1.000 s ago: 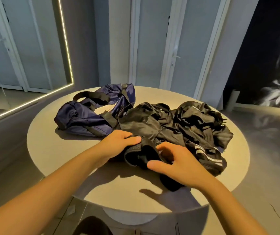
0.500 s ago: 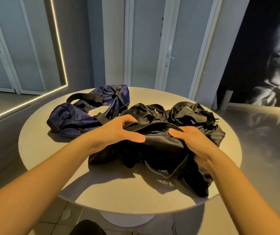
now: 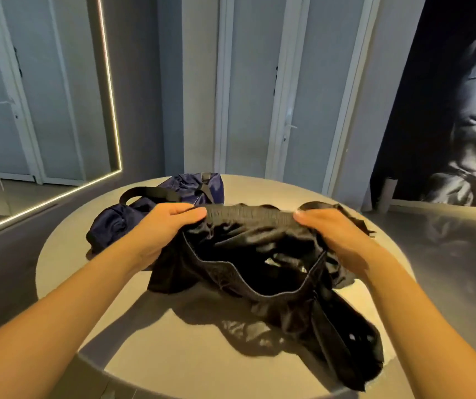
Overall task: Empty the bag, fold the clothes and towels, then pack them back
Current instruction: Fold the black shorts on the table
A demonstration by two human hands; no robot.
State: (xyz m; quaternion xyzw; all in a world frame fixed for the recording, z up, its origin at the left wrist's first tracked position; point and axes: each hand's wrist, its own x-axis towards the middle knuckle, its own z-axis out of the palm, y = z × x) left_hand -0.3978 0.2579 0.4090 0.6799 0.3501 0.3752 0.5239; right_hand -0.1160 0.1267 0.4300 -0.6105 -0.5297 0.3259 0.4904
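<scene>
Now raised and stretched taut, the black waistband (image 3: 249,216) is pinched endwise by left hand (image 3: 167,226) and right hand (image 3: 334,234); both ends are best kept level.

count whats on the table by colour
navy: 1, the bag
black: 1, the garment that the left hand and the right hand grip by its waistband
total: 2; the black fabric behind the right hand may be more clothing, cannot tell
</scene>
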